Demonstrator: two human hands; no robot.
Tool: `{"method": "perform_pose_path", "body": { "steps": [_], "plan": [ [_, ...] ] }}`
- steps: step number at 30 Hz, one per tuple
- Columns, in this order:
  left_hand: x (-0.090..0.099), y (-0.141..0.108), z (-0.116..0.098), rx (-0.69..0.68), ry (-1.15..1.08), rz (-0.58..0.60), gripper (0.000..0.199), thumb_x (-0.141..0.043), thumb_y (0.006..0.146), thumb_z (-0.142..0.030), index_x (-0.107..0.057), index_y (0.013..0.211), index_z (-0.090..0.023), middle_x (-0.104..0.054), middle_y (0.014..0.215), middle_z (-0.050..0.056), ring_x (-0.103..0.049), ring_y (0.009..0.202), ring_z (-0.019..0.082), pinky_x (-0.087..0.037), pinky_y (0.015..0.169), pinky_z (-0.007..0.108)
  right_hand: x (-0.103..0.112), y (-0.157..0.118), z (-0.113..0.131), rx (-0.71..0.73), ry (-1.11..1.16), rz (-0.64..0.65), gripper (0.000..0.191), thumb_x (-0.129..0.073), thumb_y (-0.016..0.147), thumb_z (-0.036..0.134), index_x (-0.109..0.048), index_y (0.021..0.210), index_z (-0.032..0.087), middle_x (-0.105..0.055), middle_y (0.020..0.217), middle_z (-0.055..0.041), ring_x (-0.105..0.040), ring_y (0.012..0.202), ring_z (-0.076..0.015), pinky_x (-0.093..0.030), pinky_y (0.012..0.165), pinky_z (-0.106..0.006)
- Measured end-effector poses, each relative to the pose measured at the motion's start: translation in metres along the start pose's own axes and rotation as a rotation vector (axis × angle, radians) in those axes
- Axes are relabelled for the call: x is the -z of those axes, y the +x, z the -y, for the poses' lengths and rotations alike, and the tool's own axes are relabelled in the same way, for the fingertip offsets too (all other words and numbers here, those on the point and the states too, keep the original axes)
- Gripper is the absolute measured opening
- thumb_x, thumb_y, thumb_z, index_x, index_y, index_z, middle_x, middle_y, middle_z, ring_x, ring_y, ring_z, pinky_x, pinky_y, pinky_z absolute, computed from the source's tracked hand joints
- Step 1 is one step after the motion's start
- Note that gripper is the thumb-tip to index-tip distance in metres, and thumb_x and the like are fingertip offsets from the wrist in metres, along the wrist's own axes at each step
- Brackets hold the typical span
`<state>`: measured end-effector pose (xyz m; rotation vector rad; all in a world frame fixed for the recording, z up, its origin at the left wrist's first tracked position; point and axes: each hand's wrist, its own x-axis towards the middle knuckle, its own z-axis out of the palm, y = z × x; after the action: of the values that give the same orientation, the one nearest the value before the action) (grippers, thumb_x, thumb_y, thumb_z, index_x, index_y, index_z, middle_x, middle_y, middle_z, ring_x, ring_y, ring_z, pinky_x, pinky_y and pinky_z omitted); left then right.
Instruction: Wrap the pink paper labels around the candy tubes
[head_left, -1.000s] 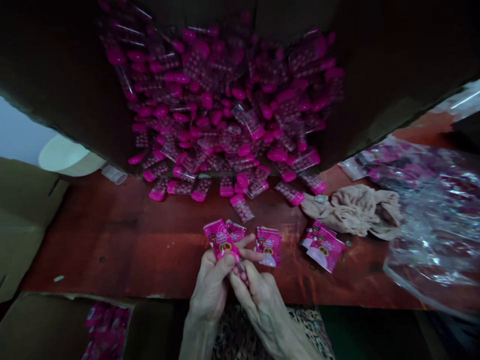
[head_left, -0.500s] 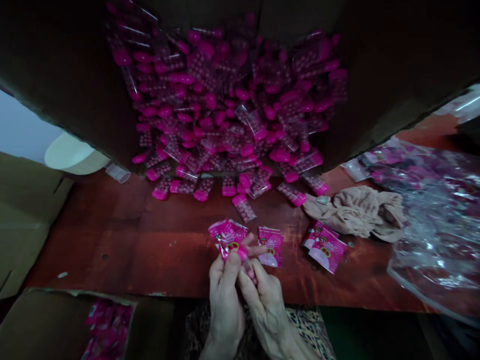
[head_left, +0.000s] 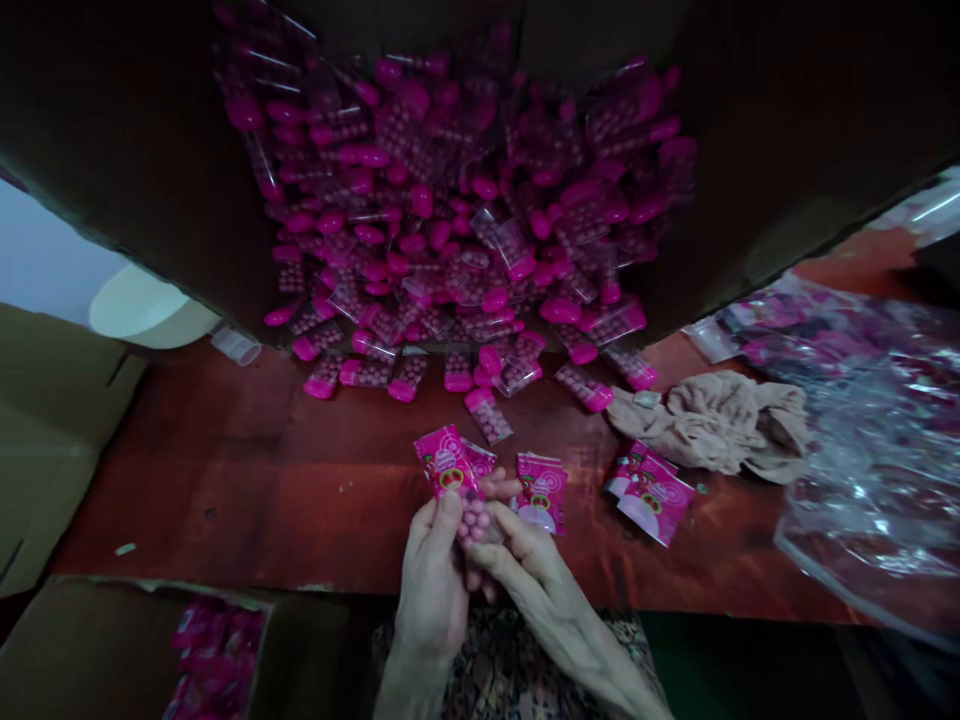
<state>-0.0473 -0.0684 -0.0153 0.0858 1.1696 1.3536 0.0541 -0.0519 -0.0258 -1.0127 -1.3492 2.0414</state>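
- Pink printed foil sachet [head_left: 446, 465] upright in front of the person, just above the table's near edge; clear pack of pink round pellets [head_left: 474, 522] meets its lower end, and the pack's top looks tucked into the sachet mouth, though the overlap is hard to see.
- Left hand [head_left: 429, 585]: pressed closed around the sachet's lower part, thumb on its front.
- Right hand [head_left: 551, 585]: pinching the clear pack from the right between thumb and fingers, touching the left hand.
- Fingertip [head_left: 501, 488] showing right of the sachet; cannot tell which hand.
- Red-brown wooden table [head_left: 225, 480] under everything.
- Two more pink sachets [head_left: 540, 492] just right of the hands; small overlapping stack of sachets [head_left: 652, 500] further right.
- Big heap of clear packs with pink caps [head_left: 450, 200] on dark cardboard [head_left: 112, 120], spilling onto the table; one loose pack [head_left: 487, 415] just above the hands.
- Beige crumpled cloth [head_left: 712, 425] right of the heap, touching a clear plastic bag [head_left: 870, 450].
- Open cardboard box [head_left: 300, 650] at lower left, pink sachets [head_left: 217, 650] inside.
- Patterned fabric [head_left: 510, 670] below the table edge, under the hands.
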Motion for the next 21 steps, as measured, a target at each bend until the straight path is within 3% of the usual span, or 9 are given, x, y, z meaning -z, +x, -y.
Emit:
{"method": "perform_pose_path", "body": {
  "steps": [4, 9, 15, 21],
  "plan": [
    [-0.001, -0.004, 0.007, 0.034, 0.000, -0.031, 0.034, -0.058, 0.077, -0.044, -0.066, 0.076, -0.011, -0.055, 0.049, -0.001, -0.031, 0.034, 0.003, -0.031, 0.034, 0.016, -0.002, 0.002, 0.000, 0.021, -0.053, -0.062, 0.021, -0.048, 0.088, 0.031, -0.054, 0.074, 0.017, -0.048, 0.060, 0.0047, -0.044, 0.052, -0.0072, -0.036, 0.050, -0.018],
    [-0.002, -0.011, 0.015, 0.024, -0.003, -0.074, 0.035, -0.069, 0.065, -0.048, -0.059, 0.066, -0.014, -0.041, 0.038, -0.007, -0.035, 0.033, 0.005, -0.034, 0.035, 0.017, 0.000, 0.004, 0.000, 0.040, -0.018, -0.102, 0.030, -0.047, 0.088, 0.030, -0.049, 0.061, 0.017, -0.046, 0.051, 0.0059, -0.041, 0.043, -0.0059, -0.033, 0.043, -0.017],
    [0.003, -0.010, 0.019, 0.021, 0.000, -0.033, 0.034, -0.068, 0.066, -0.047, -0.059, 0.066, -0.014, -0.045, 0.041, -0.006, -0.038, 0.036, 0.005, -0.034, 0.037, 0.018, 0.000, 0.011, -0.006, -0.013, 0.054, -0.103, 0.041, -0.051, 0.082, 0.036, -0.048, 0.047, 0.016, -0.044, 0.039, 0.0060, -0.035, 0.033, -0.0038, -0.026, 0.035, -0.016],
    [0.000, -0.012, 0.014, -0.007, -0.034, -0.018, 0.030, -0.069, 0.067, -0.042, -0.061, 0.064, -0.014, -0.057, 0.054, -0.001, -0.045, 0.043, 0.007, -0.039, 0.043, 0.020, -0.009, 0.012, -0.008, -0.006, 0.041, -0.109, 0.028, -0.052, 0.081, 0.028, -0.055, 0.056, 0.016, -0.040, 0.040, 0.0088, -0.033, 0.033, -0.0039, -0.027, 0.035, -0.016]
  ]
}}
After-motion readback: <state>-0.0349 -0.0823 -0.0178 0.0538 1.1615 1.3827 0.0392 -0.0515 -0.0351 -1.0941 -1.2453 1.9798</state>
